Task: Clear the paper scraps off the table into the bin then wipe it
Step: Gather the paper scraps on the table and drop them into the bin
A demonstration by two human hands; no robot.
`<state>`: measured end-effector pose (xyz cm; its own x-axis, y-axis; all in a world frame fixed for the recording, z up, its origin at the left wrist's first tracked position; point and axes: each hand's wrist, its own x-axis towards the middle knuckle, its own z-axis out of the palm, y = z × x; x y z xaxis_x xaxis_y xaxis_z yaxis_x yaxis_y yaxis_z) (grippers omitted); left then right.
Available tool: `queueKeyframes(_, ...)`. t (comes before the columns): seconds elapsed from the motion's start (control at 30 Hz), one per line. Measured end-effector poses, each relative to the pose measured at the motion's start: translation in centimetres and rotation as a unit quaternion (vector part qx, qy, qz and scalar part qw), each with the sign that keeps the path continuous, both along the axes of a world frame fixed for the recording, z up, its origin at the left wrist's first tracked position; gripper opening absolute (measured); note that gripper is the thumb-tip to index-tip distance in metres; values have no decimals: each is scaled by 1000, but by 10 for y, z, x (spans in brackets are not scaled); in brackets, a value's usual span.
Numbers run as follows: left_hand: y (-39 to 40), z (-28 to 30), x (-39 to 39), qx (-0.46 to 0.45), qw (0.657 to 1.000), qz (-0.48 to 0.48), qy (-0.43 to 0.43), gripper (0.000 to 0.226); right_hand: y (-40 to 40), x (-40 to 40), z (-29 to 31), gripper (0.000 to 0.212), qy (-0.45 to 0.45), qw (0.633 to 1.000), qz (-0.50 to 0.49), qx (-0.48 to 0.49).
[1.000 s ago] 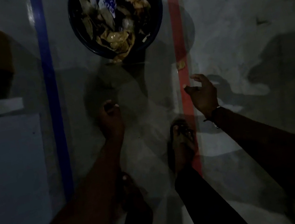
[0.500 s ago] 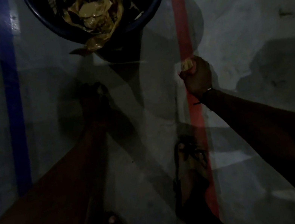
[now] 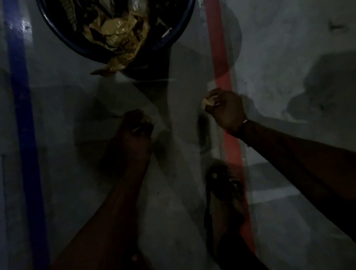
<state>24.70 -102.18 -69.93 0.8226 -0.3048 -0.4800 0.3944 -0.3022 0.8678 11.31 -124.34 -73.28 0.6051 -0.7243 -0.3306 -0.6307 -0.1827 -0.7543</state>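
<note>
Below the bin (image 3: pixel 186 24), both hands curled — right hand (image 3: pixel 227 109) pinching a scrap (image 3: pixel 208 102).

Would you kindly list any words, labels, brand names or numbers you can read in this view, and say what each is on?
None can be read in this dim view.
The wrappers and scraps in the bin show no legible print.
The scrap in the right hand looks blank.
The red stripe and blue stripe on the floor carry no text.
</note>
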Motion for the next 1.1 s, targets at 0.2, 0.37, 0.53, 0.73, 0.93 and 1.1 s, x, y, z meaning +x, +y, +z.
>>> queueKeyframes(0.2, -12, 91, -28, 78, 997, -1, -23, 21, 42, 14, 107, 34, -80, 986, -12, 148)
queueKeyframes(0.37, -8, 184, -33, 39, 997, 30, -60, 18, 59, 27, 209, 37, -101, 982, -53, 153)
queueKeyframes(0.53, -20, 256, 5, 50, 988, 12, -143, 23, 42, 62, 280, 24, -111, 982, -47, 149)
queueKeyframes(0.73, -56, 283, 79, 87, 989, -46, -106, 34, 2, 126, 302, 16, -80, 988, -46, 120)
queueKeyframes(0.93, -83, 269, 116, 104, 986, -95, -89, 56, -22, 176, 277, 20, -38, 993, -4, 109)
queueKeyframes(1.1, -77, 279, 106, 91, 993, -47, -64, 36, -19, 168, 274, 17, -21, 990, -25, 134)
